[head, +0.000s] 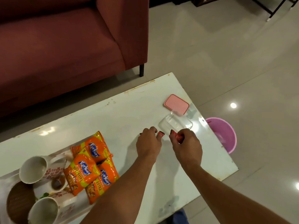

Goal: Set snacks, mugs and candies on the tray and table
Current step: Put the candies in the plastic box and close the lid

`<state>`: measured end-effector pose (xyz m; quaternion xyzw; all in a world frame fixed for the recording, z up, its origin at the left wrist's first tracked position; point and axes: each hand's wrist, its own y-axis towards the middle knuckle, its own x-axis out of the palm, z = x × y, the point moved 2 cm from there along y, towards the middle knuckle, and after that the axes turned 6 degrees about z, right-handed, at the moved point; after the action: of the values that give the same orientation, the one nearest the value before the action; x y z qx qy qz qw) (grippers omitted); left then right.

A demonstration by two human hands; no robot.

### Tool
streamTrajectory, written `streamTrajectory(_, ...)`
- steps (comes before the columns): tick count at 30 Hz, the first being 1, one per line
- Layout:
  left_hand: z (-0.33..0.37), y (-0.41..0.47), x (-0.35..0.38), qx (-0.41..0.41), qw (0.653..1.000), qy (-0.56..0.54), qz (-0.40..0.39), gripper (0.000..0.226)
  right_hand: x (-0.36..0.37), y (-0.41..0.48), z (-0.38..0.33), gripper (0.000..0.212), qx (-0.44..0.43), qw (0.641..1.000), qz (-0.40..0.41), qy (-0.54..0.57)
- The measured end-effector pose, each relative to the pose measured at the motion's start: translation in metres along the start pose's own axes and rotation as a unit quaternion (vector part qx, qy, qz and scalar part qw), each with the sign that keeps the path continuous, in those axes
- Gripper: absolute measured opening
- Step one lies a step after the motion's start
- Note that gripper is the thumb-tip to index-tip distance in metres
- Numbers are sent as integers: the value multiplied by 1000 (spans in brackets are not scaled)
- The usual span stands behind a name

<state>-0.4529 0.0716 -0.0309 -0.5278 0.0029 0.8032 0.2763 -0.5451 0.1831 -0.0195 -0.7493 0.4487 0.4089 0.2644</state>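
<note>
My left hand [148, 143] pinches a red-wrapped candy [161, 134] just above the white table [126, 117]. My right hand [186, 144] is closed on several more red-wrapped candies [179, 137], right in front of an empty clear container [175, 123]. The container's pink lid [176, 104] lies flat behind it. At the lower left a patterned tray [55, 171] carries several orange Kurkure snack packets [93, 165], two white mugs [33, 168] [44, 210], a small bowl [58, 183] and a brown round plate [19, 199].
A maroon sofa [64, 42] stands behind the table. A pink bucket [224, 135] sits on the tiled floor just past the table's right edge. Dark furniture legs [273, 10] show at the top right.
</note>
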Motion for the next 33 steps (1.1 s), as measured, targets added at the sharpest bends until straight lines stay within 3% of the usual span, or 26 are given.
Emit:
streamTrajectory(5,16,2,15,-11,997,81,0,29,-16,52,3,36,-41,998,53,-8)
streamTrajectory(9,26,6,22,-14,995,95,18,21,-6,71,13,38,-74,996,15,-38)
streamTrajectory(13,39,6,12,7,991,56,124,22,-1,73,23,47,-78,995,-18,-51)
streamTrajectory(16,56,9,0,57,980,3,193,22,-7,69,26,41,-69,997,1,-25)
streamTrajectory(20,81,19,4,85,989,23,122,37,-15,67,31,29,-65,998,19,-2)
streamTrajectory(24,83,20,11,52,989,63,127,41,-17,64,32,26,-68,997,25,12)
streamTrajectory(27,56,12,7,-43,982,48,175,35,-18,65,34,26,-76,996,32,17)
streamTrajectory(30,12,4,8,-180,972,72,130,40,-17,63,34,27,-89,995,36,19)
streamTrajectory(33,-11,2,13,-210,969,86,101,38,-14,62,30,29,-101,994,38,24)
